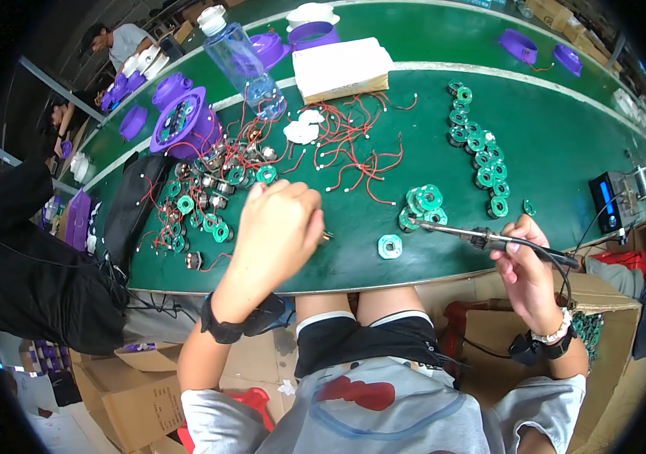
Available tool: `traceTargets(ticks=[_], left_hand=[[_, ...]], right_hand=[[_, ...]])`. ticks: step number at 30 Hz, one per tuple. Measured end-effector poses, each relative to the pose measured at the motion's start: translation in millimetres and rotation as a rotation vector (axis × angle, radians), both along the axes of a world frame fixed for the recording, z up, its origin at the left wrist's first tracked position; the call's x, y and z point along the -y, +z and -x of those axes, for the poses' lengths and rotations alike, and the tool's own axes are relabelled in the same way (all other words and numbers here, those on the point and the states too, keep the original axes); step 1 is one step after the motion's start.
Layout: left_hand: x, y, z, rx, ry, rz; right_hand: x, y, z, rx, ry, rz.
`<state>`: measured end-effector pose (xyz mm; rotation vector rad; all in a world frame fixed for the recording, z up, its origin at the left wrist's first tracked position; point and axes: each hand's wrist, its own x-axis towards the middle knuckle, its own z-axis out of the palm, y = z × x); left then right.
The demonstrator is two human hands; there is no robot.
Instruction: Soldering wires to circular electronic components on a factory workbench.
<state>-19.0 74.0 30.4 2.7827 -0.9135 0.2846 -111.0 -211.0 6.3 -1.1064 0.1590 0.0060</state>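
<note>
My right hand (526,265) grips a soldering iron (482,238) by its black handle. Its metal tip reaches left to a small cluster of round green circuit boards (425,200); whether it touches them I cannot tell. One white-and-green round board (390,246) lies just in front of that cluster. Over the table's left half my left hand (277,231) is closed, its back toward me and most fingers hidden. A small brassy bit shows beside its fingertips, too little to name. Left of it lies a heap of small motors with round green boards and red wires (217,189).
A row of green boards (482,155) stands farther right. A black soldering station (616,200) sits at the right edge. Behind are a clear bottle (243,72), a white box (342,68), loose red wires (368,166) and purple housings (186,125). Another person (118,45) is at far left.
</note>
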Motion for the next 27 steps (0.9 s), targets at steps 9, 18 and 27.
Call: traceTargets(ticks=[9, 18, 27], left_hand=[[13.5, -31.1, 15.3, -0.012, -0.182, 0.165], [6.9, -55.4, 23.7, -0.268, -0.145, 0.545], [11.6, -65.8, 17.0, -0.201, -0.168, 0.533]], right_hand=[[-4.7, -1.0, 1.1, -0.025, -0.016, 0.013], [-25.1, -19.2, -6.3, -0.052, 0.000, 0.073], [-30.3, -22.3, -7.4, -0.047, 0.056, 0.100]])
